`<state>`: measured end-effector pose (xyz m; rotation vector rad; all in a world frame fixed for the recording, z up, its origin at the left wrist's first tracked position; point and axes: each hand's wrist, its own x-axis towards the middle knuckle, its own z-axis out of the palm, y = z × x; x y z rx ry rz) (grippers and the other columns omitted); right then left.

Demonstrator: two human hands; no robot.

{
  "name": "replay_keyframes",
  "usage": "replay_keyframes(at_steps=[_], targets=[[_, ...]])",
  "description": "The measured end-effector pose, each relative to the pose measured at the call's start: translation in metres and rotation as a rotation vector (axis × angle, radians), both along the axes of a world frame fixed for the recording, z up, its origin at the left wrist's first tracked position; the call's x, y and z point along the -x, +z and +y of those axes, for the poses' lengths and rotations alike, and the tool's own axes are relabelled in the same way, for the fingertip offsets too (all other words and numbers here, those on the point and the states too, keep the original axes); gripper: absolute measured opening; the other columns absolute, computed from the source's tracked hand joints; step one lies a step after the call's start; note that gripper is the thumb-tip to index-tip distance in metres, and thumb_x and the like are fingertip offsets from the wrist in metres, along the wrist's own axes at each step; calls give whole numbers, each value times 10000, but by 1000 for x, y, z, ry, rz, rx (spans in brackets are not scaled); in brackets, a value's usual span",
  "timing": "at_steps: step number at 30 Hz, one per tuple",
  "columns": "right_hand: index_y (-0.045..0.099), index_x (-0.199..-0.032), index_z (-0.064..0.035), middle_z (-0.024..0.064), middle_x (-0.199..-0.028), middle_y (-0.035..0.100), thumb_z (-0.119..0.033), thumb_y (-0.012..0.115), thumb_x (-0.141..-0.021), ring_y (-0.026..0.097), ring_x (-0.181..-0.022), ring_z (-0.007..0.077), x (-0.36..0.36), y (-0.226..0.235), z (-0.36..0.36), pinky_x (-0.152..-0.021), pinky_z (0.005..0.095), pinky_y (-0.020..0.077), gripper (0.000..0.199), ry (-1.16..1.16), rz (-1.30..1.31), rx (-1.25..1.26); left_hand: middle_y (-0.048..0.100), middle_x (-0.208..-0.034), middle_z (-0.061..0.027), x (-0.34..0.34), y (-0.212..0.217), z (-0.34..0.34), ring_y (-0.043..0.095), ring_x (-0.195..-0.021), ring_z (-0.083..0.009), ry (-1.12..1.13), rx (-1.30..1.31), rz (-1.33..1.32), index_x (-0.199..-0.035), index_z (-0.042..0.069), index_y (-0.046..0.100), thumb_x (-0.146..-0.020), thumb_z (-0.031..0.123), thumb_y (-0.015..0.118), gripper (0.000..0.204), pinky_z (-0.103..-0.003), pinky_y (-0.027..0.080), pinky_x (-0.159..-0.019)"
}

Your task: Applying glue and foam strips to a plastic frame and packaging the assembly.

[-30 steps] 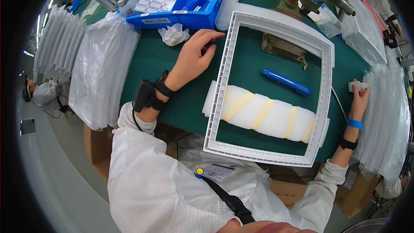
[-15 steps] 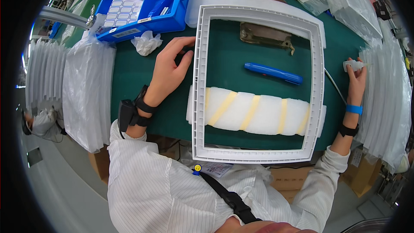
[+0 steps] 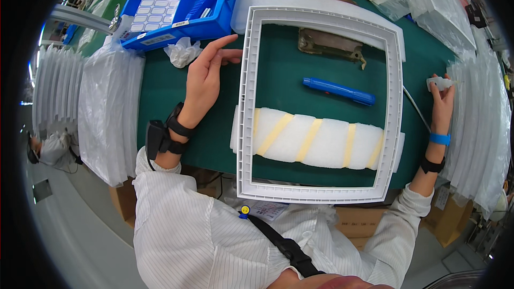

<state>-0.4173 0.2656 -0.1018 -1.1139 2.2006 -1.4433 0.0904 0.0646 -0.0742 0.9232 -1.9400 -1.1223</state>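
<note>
A white rectangular plastic frame (image 3: 394, 101) lies in front of me, its near side by my chest. It rests over a white foam roll (image 3: 333, 139) wrapped with yellow tape, and a white foam strip (image 3: 326, 1) shows under its far side. Just left of the frame is my left hand (image 3: 206, 77), index finger stretched out and the other fingers partly bent; it holds nothing I can see. My right hand (image 3: 442, 101), out at the right, is closed on a small translucent bottle (image 3: 440, 83) with a thin tip. A blue marker pen (image 3: 339, 91) lies inside the frame's opening.
A blue bin (image 3: 184, 31) with label sheets stands at the far left, crumpled white tissue (image 3: 182, 52) in front of it. Plastic-wrapped white panels stand at the left (image 3: 107, 112) and right (image 3: 476, 134). A metal fixture (image 3: 329, 44) sits toward the back within the frame's opening.
My left hand has drawn back slightly to the left from the frame's side, its index finger now raised and straighter. The right hand and the bottle stay nearly in place.
</note>
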Motion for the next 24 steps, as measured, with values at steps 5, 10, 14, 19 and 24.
replay_keyframes(at_steps=[5, 10, 14, 19, 24], targets=[[345, -1442, 5, 157, -1325, 570, -107, 622, -959, 543, -1189, 199, 14, -9, 5, -1041, 311, 415, 568, 53, -68, 28, 678, -1161, -99, -1, -4, 1, 641, -977, -166, 45, 21, 3, -1333, 58, 536, -948, -57, 354, 441, -269, 474, -850], [340, -1447, -1, 171, -1349, 547, -110, 614, -967, 523, -1224, 222, 16, -15, 6, -1063, 328, 401, 563, 81, -65, 12, 652, -1130, -92, -6, -5, 6, 634, -1018, -160, 3, 21, -18, -1299, 20, 568, -903, -91, 475, 422, -283, 495, -897], [336, -1452, -2, 165, -1350, 543, -106, 612, -967, 520, -1227, 225, 19, -11, 10, -1065, 327, 398, 568, 31, -109, 31, 673, -1061, -91, 0, -7, 4, 658, -946, -159, -37, 116, -41, -1178, -12, 640, -917, -58, 523, 290, -264, 513, -860], [380, -1430, 6, 126, -1315, 564, -101, 632, -956, 532, -1199, 194, 16, -10, 5, -1053, 315, 394, 548, 42, -80, 28, 694, -994, -101, 1, -11, 2, 665, -899, -155, 15, 109, 11, -1129, -18, 658, -891, -71, 527, 277, -263, 523, -805], [356, -1420, 20, 135, -1292, 583, -115, 659, -935, 546, -1176, 191, 4, -7, -1, -1029, 299, 410, 588, 44, -67, 43, 709, -1010, -107, 2, 0, 7, 681, -934, -164, 6, 129, -46, -1151, -33, 648, -909, -65, 516, 277, -267, 520, -845]])
